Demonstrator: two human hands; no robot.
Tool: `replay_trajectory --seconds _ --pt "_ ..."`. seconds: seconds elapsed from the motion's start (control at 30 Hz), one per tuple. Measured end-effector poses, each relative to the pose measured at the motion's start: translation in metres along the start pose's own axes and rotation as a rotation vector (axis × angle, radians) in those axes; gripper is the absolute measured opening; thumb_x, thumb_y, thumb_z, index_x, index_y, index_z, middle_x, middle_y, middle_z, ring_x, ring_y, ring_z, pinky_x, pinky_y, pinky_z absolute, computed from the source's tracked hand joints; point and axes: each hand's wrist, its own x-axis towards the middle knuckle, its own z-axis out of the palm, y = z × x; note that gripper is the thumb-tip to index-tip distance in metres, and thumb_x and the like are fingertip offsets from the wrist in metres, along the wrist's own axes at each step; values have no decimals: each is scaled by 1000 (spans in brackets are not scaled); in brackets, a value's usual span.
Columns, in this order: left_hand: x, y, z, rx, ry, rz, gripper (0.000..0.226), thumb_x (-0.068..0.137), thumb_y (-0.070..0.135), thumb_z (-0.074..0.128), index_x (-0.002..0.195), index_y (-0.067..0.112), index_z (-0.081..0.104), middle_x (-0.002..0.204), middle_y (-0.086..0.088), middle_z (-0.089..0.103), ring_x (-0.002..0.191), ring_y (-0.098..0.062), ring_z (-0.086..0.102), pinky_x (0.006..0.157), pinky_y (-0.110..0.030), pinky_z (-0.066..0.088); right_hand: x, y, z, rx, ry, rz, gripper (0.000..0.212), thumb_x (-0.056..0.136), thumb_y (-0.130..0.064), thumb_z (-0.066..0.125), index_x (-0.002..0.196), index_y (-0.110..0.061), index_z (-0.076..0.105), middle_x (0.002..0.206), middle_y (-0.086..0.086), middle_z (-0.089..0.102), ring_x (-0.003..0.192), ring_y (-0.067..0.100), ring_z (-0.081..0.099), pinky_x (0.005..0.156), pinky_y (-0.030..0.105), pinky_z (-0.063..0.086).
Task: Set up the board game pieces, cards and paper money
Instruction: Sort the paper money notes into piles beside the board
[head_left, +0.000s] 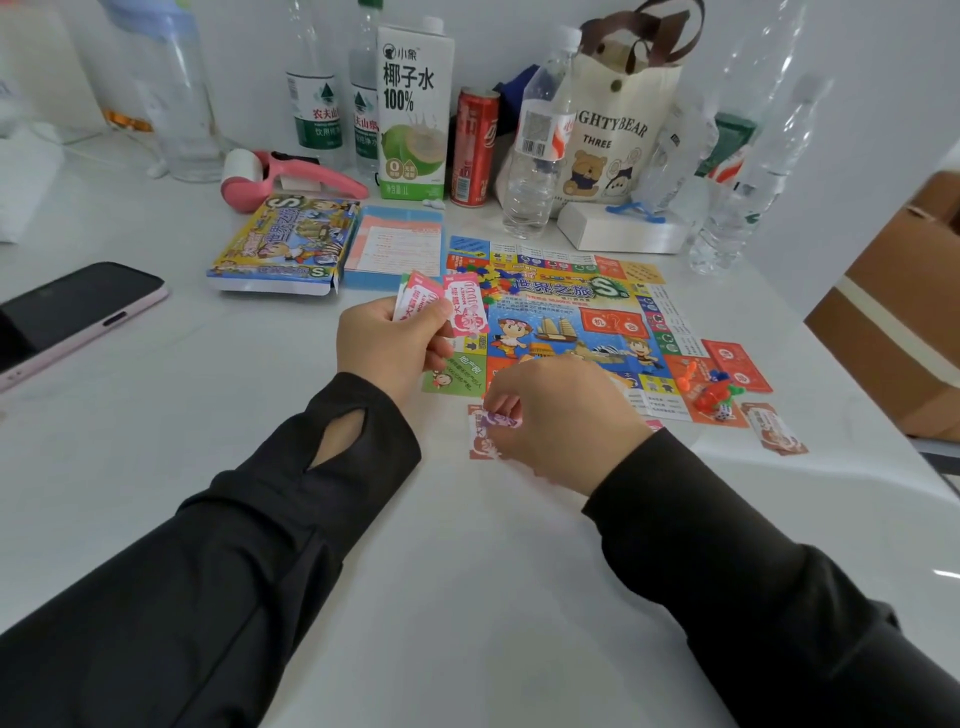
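White worktop (467, 571) filled most of the frame, w/ the game board (566, 322) flat right of ctr, its near-left corner partly behind the hands. Game box (283, 244) lay upper left of the board, a blue-edged rules sheet (397, 244) betw. box and board; a dark phone (78, 312) sat at the left edge. Left hand (387, 348), ctr frame, had its grip clamped on a fan of pink notes (467, 306), held up over the board's left edge. Right hand (561, 421), just below the board's near edge, had fingertips pinched on a purple note (501, 418), over an orange note (480, 441) flat on the worktop. Red card (737, 366) lay at the board's right corner, a brown note (774, 428) nr it on the worktop. Sm. plastic pieces (709, 400) were heaped on the board's near-right corner, a white die (723, 414) just beside them.
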Motion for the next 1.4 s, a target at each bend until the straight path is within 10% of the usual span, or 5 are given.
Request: replay_trajectory --seconds 0.6,1.0,1.1,1.27,1.4 --pt "-1 2 0 4 -11 -1 22 87 24 63 68 14 62 58 1 62 45 -6 54 56 -21 51 -1 10 5 27 95 -4 23 96 -24 46 110 -24 64 100 -5 69 93 15 61 84 32 49" --pt "-5 3 4 29 -32 -19 24 86 26 64 65 14 61 47 6 60 36 -3 52 43 -14 47 13 46 -4 112 779 178 19 87 -8 55 92 -10 74 72 8 72 60 26 64 59 33 54" --pt "-6 2 4 41 -40 -10 23 86 26 64 66 14 61 52 3 61 38 -5 52 46 -18 48 17 50 5 -6 711 124 21 84 -6 55 92 -9 75 64 10 70 51 29 62 52 33 53" --pt "-9 2 6 70 -56 1 23 86 29 62 67 16 61 56 2 62 40 -6 54 49 -18 49 16 49 4 -172 140 168 32 96 -17 40 116 -26 63 106 2 67 93 23 61 82 33 50" --pt "-12 3 7 74 -104 -4 22 86 28 63 68 16 61 49 7 60 38 -3 54 45 -15 48 15 48 0 -72 60 188 27 95 -23 43 109 -23 67 116 -1 63 104 19 57 92 33 47"
